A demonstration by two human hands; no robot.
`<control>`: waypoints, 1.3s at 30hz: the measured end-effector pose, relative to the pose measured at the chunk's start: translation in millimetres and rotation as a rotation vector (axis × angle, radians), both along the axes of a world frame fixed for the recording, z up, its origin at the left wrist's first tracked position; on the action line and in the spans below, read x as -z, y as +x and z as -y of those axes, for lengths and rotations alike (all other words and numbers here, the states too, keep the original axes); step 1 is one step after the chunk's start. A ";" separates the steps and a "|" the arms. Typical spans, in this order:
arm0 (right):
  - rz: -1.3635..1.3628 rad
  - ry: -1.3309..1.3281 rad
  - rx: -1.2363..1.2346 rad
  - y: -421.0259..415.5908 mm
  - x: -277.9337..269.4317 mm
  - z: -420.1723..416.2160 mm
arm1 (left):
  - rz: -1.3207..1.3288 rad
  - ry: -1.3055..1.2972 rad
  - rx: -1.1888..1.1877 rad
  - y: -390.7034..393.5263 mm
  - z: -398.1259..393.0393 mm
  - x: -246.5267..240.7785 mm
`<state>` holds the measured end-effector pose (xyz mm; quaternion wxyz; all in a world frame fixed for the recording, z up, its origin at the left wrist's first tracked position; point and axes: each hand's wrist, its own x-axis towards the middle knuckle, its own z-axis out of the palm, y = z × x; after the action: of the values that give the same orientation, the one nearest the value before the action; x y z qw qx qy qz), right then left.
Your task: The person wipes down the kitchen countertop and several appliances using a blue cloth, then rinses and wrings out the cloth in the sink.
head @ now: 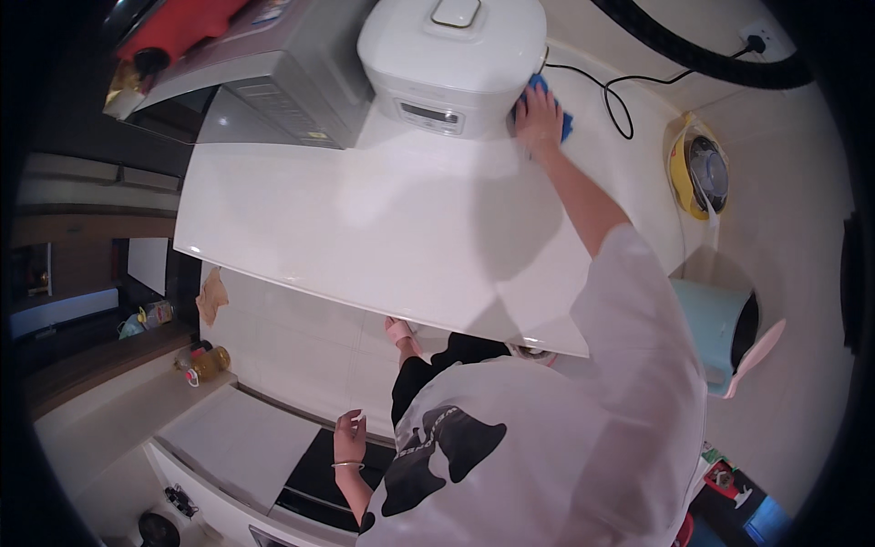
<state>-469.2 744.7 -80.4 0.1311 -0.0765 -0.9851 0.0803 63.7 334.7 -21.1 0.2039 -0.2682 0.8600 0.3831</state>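
Note:
My right hand [539, 124] reaches across the white countertop [410, 225] and lies over a blue cloth [567, 127], whose edges show past the fingers. Hand and cloth are close against the lower right side of a white rice cooker [454, 61]; part of the cloth is hidden under my palm. Away from the counter, my left hand [350, 441] hangs at my side, with a bangle [347, 465] at the wrist. Its fingers are loosely bent, with no clear object in them.
Left of the cooker stands a silver microwave oven [294, 82] with a red item [181, 34] on top. A black power cord [618, 85] loops over the counter's back right. A yellow bag [697, 167] and a light-blue bin [711, 328] are at right. Bottles [208, 366] stand at left.

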 end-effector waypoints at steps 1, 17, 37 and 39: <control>0.009 0.015 -0.007 26.4 3.1 16.6 | -0.006 -0.015 0.037 1.3 12.2 2.5; -0.083 -0.216 -0.773 283.6 -16.5 256.2 | -0.418 -0.103 0.845 -175.6 109.9 -10.5; -0.755 -1.458 0.640 172.7 12.0 51.4 | -1.251 -0.080 0.784 -469.4 -151.3 -151.9; -0.633 -1.705 0.639 137.7 -66.9 120.1 | -1.259 -0.365 0.591 -507.5 -151.2 -129.8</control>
<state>-331.5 624.6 -13.4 0.3069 -0.3853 -0.4473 0.7465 -443.8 485.9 108.7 -0.2835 0.2177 0.9015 0.2438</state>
